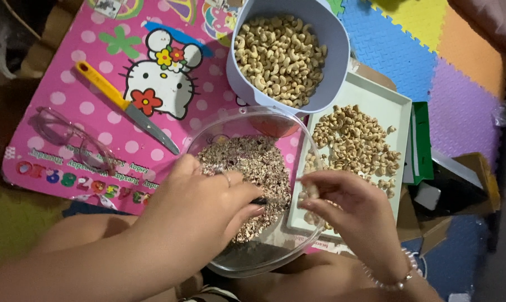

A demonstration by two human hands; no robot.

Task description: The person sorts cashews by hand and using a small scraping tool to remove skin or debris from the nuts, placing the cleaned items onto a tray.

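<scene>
My right grip (342, 196) pinches a pale, curved cashew (311, 191) over the clear bowl (298, 130) of brown skins. My left grip (208, 198) is curled round a dark tool (259, 200), hardly visible, above those skins.

**Setting: a home floor, used for sorting nuts**

A domestic room, seen from a seated position on the floor. Evidence: interlocking foam play mats (398, 39) in blue, yellow, orange and purple; a pink polka-dot children's mat (68, 89) with a cartoon cat; household vessels, namely a grey bowl of cashews (281, 53), a clear bowl of husks (253, 162) and a white tray (376, 100); a yellow-handled kitchen knife (124, 106); pink glasses (74, 137).
</scene>
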